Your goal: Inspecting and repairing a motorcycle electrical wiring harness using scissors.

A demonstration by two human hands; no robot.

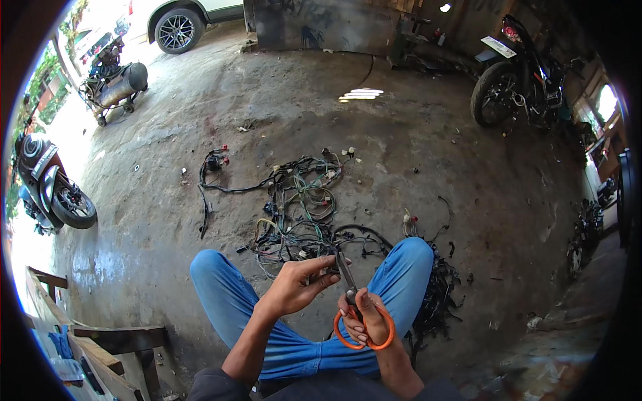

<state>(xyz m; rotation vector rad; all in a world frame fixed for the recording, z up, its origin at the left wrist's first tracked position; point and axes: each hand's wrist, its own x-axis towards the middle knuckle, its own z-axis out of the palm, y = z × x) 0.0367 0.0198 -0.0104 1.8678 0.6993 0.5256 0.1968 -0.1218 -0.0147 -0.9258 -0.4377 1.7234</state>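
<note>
My right hand grasps the grey metal scissors with orange looped handles. My left hand, half curled, is near the blades; whether it grips something, I cannot tell. The tangled dark and coloured wires lie ahead on the brownish-grey floor.

Anything in the left hand is too small to tell.

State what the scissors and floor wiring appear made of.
Scissors: grey blades, probably steel, given their dull metallic look; smooth orange handles, likely plastic from their even colour. Wiring tangle: probably plastic-coated, judging by its varied colours; finish too fine to tell.
</note>
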